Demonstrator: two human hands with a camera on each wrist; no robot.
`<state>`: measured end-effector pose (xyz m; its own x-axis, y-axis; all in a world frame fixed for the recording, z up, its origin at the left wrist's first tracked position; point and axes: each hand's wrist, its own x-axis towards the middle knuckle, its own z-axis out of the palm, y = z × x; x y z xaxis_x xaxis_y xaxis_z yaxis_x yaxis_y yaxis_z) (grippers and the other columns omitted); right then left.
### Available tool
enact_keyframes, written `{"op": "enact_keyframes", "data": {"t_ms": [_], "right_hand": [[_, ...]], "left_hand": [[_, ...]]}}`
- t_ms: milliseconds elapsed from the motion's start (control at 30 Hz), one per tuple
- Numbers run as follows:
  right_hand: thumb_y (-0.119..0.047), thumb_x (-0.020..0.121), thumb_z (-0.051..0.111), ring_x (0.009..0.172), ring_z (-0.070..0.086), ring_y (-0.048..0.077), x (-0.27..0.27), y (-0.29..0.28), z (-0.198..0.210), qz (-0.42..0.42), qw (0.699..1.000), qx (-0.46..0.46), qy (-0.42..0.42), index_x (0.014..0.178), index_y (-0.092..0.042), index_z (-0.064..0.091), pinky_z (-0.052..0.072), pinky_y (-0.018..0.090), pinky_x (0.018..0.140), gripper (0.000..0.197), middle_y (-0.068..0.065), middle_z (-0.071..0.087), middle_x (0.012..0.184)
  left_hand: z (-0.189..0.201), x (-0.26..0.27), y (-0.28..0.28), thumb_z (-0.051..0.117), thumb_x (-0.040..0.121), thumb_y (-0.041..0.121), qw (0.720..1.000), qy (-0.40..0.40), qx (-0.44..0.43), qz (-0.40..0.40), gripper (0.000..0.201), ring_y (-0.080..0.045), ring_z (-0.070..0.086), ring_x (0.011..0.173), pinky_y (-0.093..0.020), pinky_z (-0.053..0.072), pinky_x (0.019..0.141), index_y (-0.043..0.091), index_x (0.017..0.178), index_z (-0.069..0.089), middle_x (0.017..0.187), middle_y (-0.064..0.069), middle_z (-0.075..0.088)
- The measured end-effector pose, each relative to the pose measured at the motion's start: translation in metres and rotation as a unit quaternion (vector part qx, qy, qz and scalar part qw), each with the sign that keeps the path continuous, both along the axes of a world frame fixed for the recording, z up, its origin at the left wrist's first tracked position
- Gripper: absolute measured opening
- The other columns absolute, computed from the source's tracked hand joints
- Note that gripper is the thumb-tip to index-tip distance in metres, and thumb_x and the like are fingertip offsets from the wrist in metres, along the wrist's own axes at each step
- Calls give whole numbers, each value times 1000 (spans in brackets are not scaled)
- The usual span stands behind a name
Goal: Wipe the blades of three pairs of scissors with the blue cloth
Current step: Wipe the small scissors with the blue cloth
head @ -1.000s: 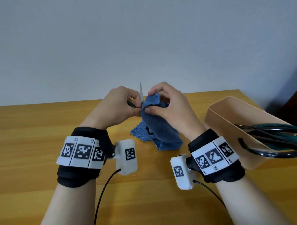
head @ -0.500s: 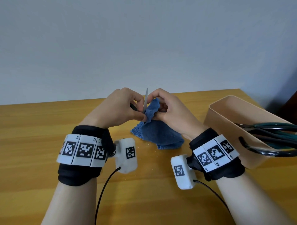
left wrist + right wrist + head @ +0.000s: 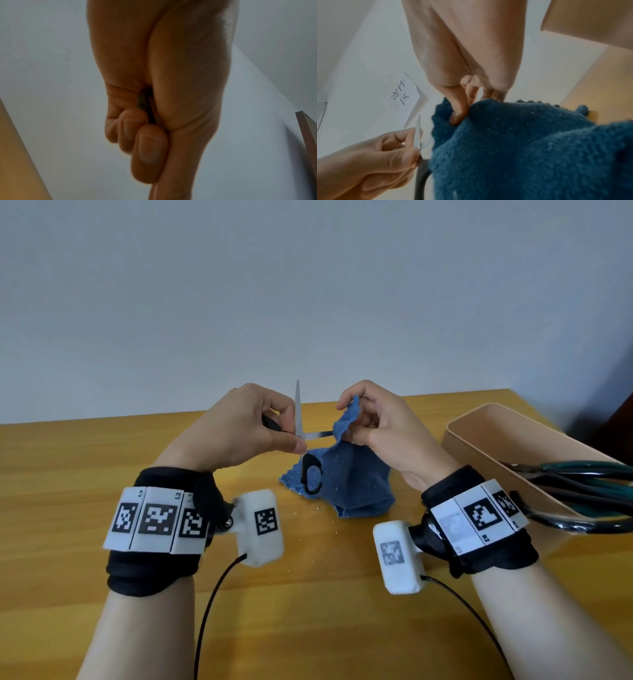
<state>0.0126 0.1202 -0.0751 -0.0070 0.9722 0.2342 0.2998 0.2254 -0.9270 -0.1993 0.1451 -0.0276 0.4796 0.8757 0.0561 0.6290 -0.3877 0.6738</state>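
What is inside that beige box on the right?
The beige box holds scissors with dark green handles and black handles sticking out. Its wall hides their blades and the bottom, so I cannot count them.

The place reads as a plain office or data-recording room rather than a home. A bare wood-grain surface (image 3: 102, 542) stands against an unadorned pale grey wall (image 3: 308, 285). A sheet of white paper (image 3: 406, 97) printed with characters is seen against the pale background in the right wrist view. A beige plastic bin (image 3: 479, 440) on the surface holds tools, and both wrists carry bands printed with black-and-white marker squares (image 3: 156, 520) and wired white camera units (image 3: 260, 525).
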Motion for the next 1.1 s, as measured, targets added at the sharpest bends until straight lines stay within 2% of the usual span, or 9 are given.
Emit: {"op": "enact_keyframes", "data": {"t_ms": [100,167,267,400,600,700,900,967,1100], "right_hand": [[12,83,61,64,50,5,5,6,-5,-101,994,23,-38,99,-13,62,46,26,69,30,1,55,74],[10,84,62,69,54,5,6,6,-2,-132,990,42,17,98,-14,61,45,24,70,28,0,59,77],[9,88,62,92,67,18,3,1,9,-38,990,26,135,107,-12,60,53,31,81,29,7,73,99],[5,83,71,85,71,10,-13,-5,12,27,998,7,57,112,-13,61,56,23,75,36,5,77,93],[3,75,79,82,74,20,-22,-4,7,7,999,10,38,112,-16,62,60,34,79,46,3,78,85],[6,77,76,81,74,18,-21,-5,9,-3,998,14,58,114,-17,61,59,30,76,46,4,78,84],[7,81,71,74,69,10,-19,-10,18,-6,995,22,100,118,-16,59,54,25,72,46,-2,72,72],[8,82,69,78,69,15,-19,-10,20,-13,993,24,117,118,-17,58,57,33,76,46,2,73,78],[8,85,64,91,71,28,-19,-11,23,-31,987,27,157,119,-17,55,57,45,82,43,8,76,92]], "left_hand": [[1,-6,1,86,78,20,1000,-6,-3,12,31,-3,39,41,-10,30,44,8,65,60,48,12,54],[2,-8,2,86,78,17,1000,-12,-5,19,30,-2,41,41,-8,30,43,6,65,61,47,13,54],[1,-3,0,86,77,13,1000,-10,-6,17,29,1,46,39,-7,31,43,5,64,62,45,14,56],[-2,12,0,87,74,11,1000,5,16,7,25,0,47,40,-9,31,44,8,63,65,49,11,60],[-8,21,3,87,73,12,997,48,68,-2,22,0,62,57,-15,44,58,17,61,69,65,6,72],[-7,23,2,85,73,10,996,42,75,1,21,-4,64,59,-24,51,62,17,62,69,66,3,73],[-4,24,-2,81,76,3,998,6,54,-23,14,-2,64,56,-14,45,58,8,68,70,66,-1,73],[-3,25,-2,82,76,4,998,7,50,-26,13,-4,65,57,-17,47,60,7,70,70,68,-1,74],[0,28,-6,81,78,1,998,-8,46,-32,16,2,61,51,-8,41,54,2,69,66,64,1,71]]}}
